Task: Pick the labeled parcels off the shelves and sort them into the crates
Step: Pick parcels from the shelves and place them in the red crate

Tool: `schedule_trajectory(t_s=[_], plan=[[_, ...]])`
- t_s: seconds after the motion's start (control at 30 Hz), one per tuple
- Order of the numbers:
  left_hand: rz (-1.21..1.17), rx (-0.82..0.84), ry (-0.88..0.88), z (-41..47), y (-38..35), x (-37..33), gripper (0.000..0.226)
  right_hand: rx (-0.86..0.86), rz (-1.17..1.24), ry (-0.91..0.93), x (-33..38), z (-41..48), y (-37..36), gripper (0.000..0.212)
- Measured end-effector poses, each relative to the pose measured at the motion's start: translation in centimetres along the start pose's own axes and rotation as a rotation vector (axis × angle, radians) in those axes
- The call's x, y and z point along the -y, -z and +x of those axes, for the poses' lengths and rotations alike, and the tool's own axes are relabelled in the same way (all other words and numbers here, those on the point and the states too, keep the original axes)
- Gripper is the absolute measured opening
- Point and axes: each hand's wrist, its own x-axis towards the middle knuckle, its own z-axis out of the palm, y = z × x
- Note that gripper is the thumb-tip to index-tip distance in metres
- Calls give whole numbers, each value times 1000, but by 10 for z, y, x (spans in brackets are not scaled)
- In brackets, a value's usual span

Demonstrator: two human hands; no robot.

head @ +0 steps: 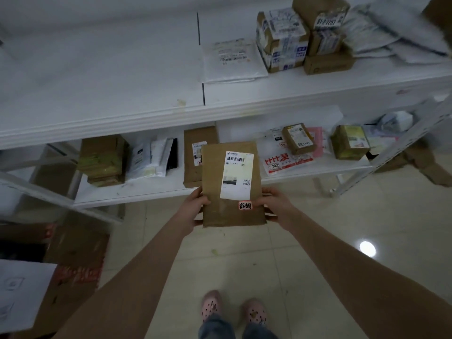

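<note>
Brown kraft parcel (231,184), white label facing up, was held out over the floor in front of the lower shelf (137,192). The left hand (195,209) gripped its left edge, the right hand (274,206) its right edge, both arms stretched forward. Picking looked done; next it likely needed reading the label and carrying it to a crate, possibly the cardboard box (73,255) at left.

A flat brown parcel (232,184) is held upright between the left hand (197,207) and the right hand (275,206), which grip its lower side edges. Its white barcode label (236,178) and a small red-bordered sticker (245,205) face the camera. Just beyond the left hand, a second brown parcel (193,157) lies on the lower shelf (137,192). A small taped box (298,139) sits beyond the right hand.
</note>
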Motion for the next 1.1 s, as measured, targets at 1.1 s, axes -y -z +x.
schedule_trajectory(t_s=[1.1], plan=[[-486,-465,-76,-161,233,133,52,350,-479,130,-40,-69,-289,57]])
